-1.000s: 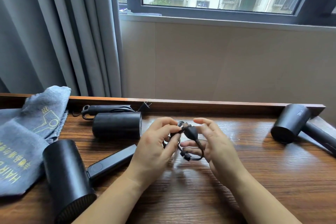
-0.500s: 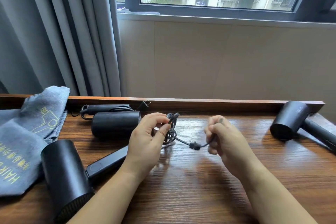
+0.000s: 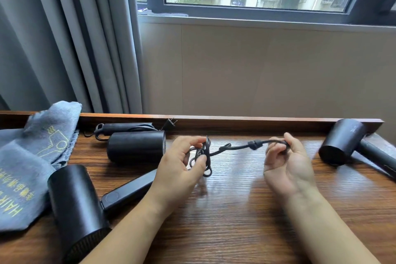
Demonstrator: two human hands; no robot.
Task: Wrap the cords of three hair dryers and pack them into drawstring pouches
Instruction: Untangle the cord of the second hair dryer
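Wood-grain bench under a window, grey curtain to the left. Left hand pinches a small bundle of coiled black cord between thumb and fingers, held just above the bench. Right hand has fingers curled round the cord's free end, past a small clip or tie; a short span runs nearly taut between the hands. Nearest hair dryer lies at lower left, handle toward me; a second with its cord already wrapped at the back; a third far right. Grey pouches lie stacked at left.

Judgement: cord is light, limp but springy; coils will loosen unless pinched at the crossing. Best hold: bundle centre, then secure the tie.
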